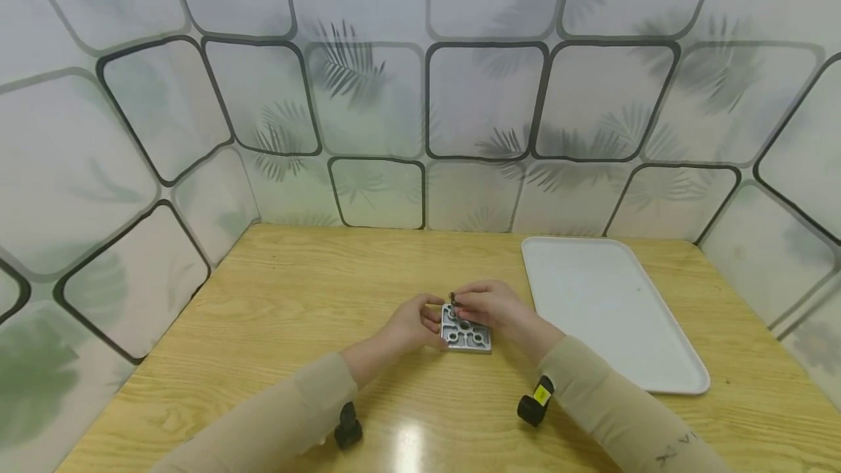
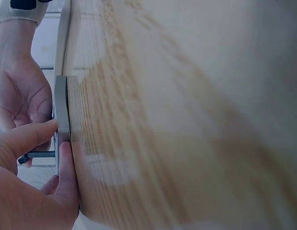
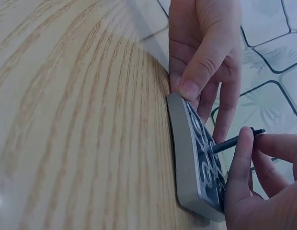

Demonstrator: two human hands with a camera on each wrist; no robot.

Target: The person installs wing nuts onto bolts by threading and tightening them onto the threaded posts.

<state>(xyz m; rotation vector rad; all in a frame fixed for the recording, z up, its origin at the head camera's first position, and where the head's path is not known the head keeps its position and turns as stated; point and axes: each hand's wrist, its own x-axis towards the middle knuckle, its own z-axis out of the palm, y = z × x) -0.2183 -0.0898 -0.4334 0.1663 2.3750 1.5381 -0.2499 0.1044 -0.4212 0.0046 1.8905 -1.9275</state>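
Note:
A square grey metal plate [image 1: 469, 347] with several ringed holes and raised ribs lies on the wooden table. My left hand [image 1: 414, 323] holds it at its left edge, the thumb on one corner and the fingers along the side. A dark threaded bolt [image 3: 227, 143] stands up from the plate's face, its lower end at a hole by the far left corner. Near the bolt's head, my right hand [image 1: 496, 305] pinches it between thumb and forefinger. In the left wrist view the bolt [image 2: 40, 154] appears square to the plate.
A white rectangular tray [image 1: 611, 312] lies on the table [image 1: 315, 268] to the right, beyond my right forearm. Patterned panels [image 1: 486, 101] stand along the table's back and sides. Black wrist devices [image 1: 535, 404] hang from both sleeves.

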